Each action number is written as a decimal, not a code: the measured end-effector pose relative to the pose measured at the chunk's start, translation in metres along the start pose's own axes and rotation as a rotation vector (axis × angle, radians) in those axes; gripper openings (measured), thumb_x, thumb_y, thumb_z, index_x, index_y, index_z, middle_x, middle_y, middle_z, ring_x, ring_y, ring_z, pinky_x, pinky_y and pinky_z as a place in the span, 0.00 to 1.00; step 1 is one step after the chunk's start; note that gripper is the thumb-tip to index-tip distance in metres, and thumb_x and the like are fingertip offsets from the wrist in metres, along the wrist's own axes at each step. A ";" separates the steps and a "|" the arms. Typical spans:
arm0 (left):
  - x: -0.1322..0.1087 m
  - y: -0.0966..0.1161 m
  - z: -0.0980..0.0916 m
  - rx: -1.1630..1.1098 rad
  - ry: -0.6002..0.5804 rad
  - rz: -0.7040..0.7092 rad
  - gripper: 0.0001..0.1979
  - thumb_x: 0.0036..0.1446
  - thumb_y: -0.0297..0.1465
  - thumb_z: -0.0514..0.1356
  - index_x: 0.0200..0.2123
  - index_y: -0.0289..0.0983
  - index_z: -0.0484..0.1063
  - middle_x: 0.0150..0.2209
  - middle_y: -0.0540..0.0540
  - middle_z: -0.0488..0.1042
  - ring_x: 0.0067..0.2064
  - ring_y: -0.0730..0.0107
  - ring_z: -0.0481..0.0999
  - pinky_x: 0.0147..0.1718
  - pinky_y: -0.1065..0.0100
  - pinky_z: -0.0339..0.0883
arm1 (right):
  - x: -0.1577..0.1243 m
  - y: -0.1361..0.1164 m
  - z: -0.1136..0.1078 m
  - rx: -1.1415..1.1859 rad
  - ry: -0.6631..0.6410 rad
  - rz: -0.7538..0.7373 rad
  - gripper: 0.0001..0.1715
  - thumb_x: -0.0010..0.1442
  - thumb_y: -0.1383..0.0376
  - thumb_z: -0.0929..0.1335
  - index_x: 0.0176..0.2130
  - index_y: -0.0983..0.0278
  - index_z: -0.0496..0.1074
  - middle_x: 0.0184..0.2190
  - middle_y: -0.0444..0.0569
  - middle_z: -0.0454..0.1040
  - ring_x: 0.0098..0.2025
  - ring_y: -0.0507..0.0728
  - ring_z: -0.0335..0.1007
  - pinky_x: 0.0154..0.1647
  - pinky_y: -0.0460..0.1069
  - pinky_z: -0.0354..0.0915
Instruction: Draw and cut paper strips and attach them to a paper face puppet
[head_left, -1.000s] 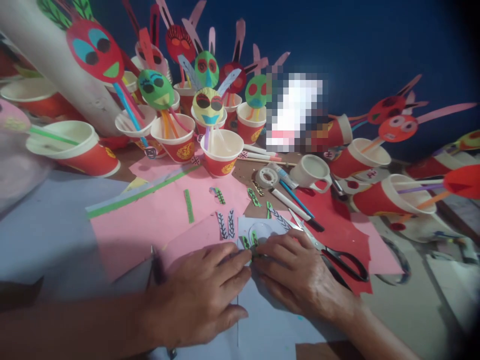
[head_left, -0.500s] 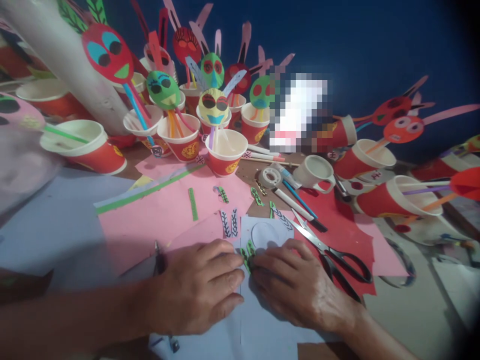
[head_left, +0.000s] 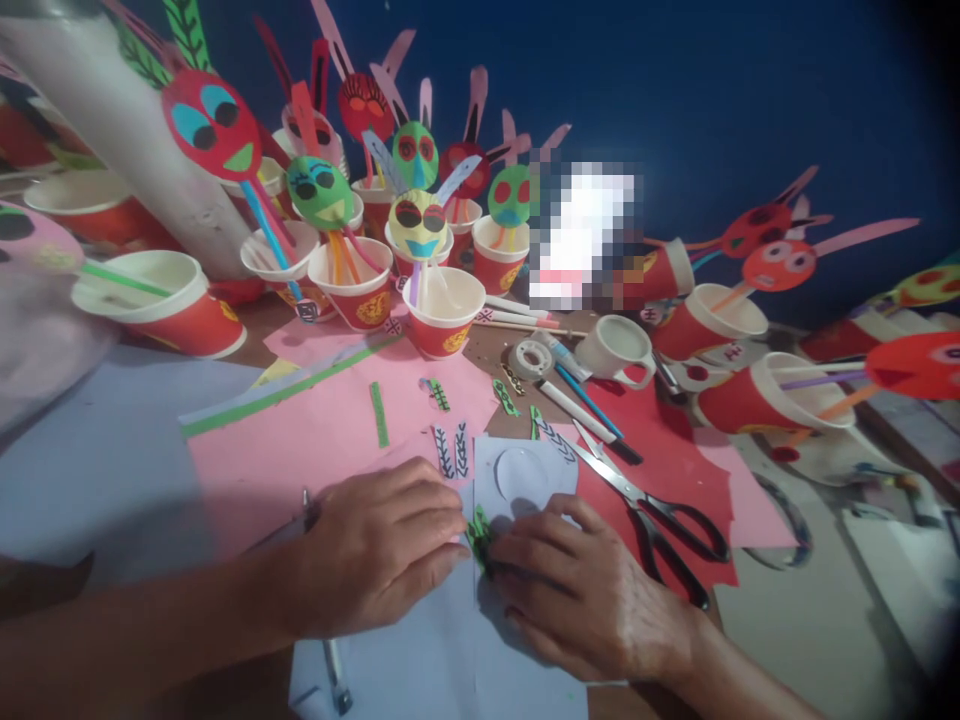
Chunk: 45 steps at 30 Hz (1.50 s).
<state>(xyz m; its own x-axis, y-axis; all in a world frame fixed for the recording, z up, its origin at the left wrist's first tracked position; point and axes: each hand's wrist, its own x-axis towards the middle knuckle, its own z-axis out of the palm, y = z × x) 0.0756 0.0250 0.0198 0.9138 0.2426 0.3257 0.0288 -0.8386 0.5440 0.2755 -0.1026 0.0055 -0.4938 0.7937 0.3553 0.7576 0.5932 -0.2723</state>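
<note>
A small green paper strip (head_left: 478, 527) with dark markings is seen at the near middle of the table, on a pale blue sheet (head_left: 525, 470) on which 1 circle is drawn. The strip's long axis is set roughly from near to far, its far end tipped slightly to the left; most of it is hidden by fingertips. The left hand (head_left: 382, 550) is laid palm down with its fingers loosely curved, and the strip's left edge is touched by its fingertips; whether the strip is pinched cannot be told. A pen (head_left: 335, 670) is partly covered by this hand. The right hand (head_left: 585, 590) is spread flat, fingers stretched out, and the strip's right side is pressed by its fingertips. Black-handled scissors (head_left: 652, 510) are lain just right of that hand on red paper (head_left: 675, 450), blades pointed far-left. Pink paper (head_left: 300, 450) is spread to the left, and red paper cups (head_left: 442, 312) are ranged along the far side
</note>
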 end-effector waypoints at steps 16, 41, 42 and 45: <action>-0.010 -0.016 -0.019 0.113 -0.095 -0.032 0.11 0.62 0.30 0.50 0.31 0.36 0.70 0.24 0.51 0.69 0.26 0.72 0.67 0.26 0.71 0.58 | 0.002 0.068 -0.026 -0.291 0.037 0.705 0.08 0.60 0.62 0.66 0.37 0.59 0.75 0.30 0.45 0.75 0.33 0.56 0.70 0.33 0.49 0.57; -0.002 -0.033 -0.035 0.016 -0.236 -0.093 0.12 0.61 0.30 0.50 0.29 0.36 0.70 0.24 0.51 0.71 0.28 0.71 0.65 0.43 0.64 0.58 | 0.031 0.071 -0.031 -0.036 -0.017 0.911 0.04 0.55 0.65 0.66 0.28 0.60 0.68 0.24 0.40 0.71 0.28 0.53 0.65 0.29 0.47 0.55; -0.002 -0.034 -0.036 -0.007 -0.217 -0.114 0.12 0.61 0.30 0.50 0.30 0.37 0.70 0.24 0.51 0.71 0.29 0.71 0.66 0.43 0.65 0.59 | 0.031 0.071 -0.031 -0.005 -0.018 0.931 0.04 0.56 0.65 0.66 0.28 0.60 0.68 0.24 0.40 0.71 0.27 0.53 0.65 0.29 0.46 0.55; -0.001 -0.035 -0.040 -0.082 -0.120 -0.170 0.11 0.61 0.28 0.51 0.30 0.37 0.71 0.25 0.50 0.71 0.32 0.71 0.68 0.37 0.70 0.60 | 0.031 0.069 -0.035 0.122 0.004 0.978 0.05 0.57 0.63 0.65 0.30 0.60 0.68 0.24 0.40 0.71 0.27 0.52 0.65 0.28 0.46 0.56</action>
<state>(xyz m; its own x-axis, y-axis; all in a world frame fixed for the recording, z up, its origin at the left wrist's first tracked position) 0.0570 0.0734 0.0316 0.9403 0.3136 0.1324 0.1580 -0.7466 0.6462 0.3273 -0.0421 0.0289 0.3284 0.9417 -0.0724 0.7819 -0.3141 -0.5386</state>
